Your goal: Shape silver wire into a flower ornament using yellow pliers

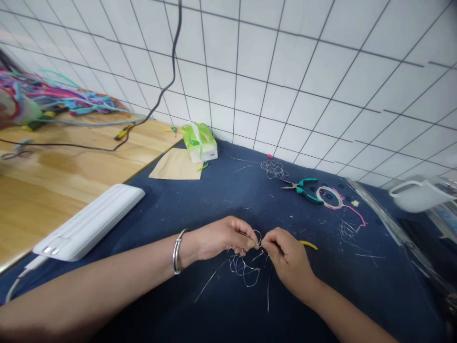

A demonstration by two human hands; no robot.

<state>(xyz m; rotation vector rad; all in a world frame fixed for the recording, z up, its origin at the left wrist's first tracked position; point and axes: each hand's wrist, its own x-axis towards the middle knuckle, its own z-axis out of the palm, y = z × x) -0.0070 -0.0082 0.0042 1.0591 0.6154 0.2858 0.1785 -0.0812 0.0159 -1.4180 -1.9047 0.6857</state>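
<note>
Both hands meet over the dark blue cloth [171, 200], fingertips nearly touching. My left hand [232, 237], with a silver bangle [176, 252] at its wrist, pinches a thin silver wire piece [244, 270] between thumb and fingers. From the other side my right hand [285, 255] pinches the same wire piece close by. Tangled wire loops hang below the fingers, and loose wire ends stick out to the lower left and straight down. A yellow curved item [309, 245] shows partly behind my right hand.
Teal-handled pliers [298, 186], coiled wire [273, 169] and a white ring spool [329, 197] lie at the back right. A white mug [421, 194] stands far right. A white power bank [89, 221], tissue pack [200, 142] and beige paper [176, 165] are left.
</note>
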